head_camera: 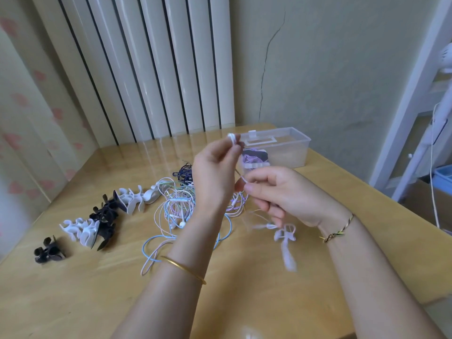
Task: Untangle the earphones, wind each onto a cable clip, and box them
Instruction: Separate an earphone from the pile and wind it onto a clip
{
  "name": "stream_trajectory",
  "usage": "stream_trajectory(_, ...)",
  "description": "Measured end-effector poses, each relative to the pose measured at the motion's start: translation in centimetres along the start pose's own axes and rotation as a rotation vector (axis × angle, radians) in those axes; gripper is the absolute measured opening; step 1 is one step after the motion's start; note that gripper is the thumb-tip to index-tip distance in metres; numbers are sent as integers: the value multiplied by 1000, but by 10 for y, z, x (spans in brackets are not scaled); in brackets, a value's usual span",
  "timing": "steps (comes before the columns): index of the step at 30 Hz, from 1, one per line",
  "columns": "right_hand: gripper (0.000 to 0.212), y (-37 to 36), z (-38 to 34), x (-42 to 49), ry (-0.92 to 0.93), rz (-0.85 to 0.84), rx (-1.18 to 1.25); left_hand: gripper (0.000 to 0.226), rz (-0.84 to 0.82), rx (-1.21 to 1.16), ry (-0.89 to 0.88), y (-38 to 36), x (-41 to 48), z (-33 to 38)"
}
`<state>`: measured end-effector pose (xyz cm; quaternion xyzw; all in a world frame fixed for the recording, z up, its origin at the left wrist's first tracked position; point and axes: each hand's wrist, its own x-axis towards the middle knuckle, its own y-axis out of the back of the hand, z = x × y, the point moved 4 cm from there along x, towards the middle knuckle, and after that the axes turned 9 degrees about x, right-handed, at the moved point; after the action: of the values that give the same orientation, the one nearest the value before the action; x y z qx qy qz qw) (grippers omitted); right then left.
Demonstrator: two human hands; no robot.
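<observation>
A light wooden table (pixel 73 289) is carrying everything, its glossy top catching the light. A clear plastic box (pixel 291 152) is sitting near the far edge, toward the right. A tangle of earphones (pixel 176 206), with white, blue, pink and green cords, is lying in the middle, and a dark cable bundle (pixel 184 173) is lying just behind it. A crooked row of cable clips (pixel 105 211), black and white in clumps, is running from the tangle toward the near left, and a lone black clip (pixel 49 250) is lying apart at its end.

wooden table (pixel 73 302) | cracked green wall (pixel 330 69) | white radiator (pixel 146 69)
</observation>
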<state>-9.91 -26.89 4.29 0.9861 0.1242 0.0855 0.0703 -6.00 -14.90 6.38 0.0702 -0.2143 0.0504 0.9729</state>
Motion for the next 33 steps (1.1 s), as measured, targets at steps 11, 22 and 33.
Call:
stream_trajectory(11, 23, 55, 2, 5, 198, 414, -33, 31, -80, 866, -359, 3, 9, -1)
stream_trajectory(22, 12, 43, 12, 14, 223, 519, -92, 35, -590, -235, 362, -6, -3, 0)
stream_trajectory(33, 13, 35, 2, -4, 97, 212, 78, 32, -302, 732, -340, -5, 4, 5)
